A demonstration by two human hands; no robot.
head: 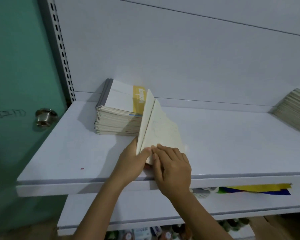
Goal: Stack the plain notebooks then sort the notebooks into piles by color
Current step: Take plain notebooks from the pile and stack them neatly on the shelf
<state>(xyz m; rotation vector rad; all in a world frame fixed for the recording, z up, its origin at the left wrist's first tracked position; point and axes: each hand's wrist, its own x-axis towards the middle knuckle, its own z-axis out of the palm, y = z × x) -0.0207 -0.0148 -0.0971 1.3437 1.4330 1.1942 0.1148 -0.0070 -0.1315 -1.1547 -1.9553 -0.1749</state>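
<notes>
Leftward, notebook stack beside plain notebooks.

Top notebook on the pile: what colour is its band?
Yellow band on a white notebook; head view.

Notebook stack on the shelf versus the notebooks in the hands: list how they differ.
The notebook stack lies flat, untouched; the held notebooks stand tilted on edge, gripped by the left hand and right hand. The stack's top cover is white with a yellow band; the held notebooks show plain cream. Both rest on the white shelf.
</notes>
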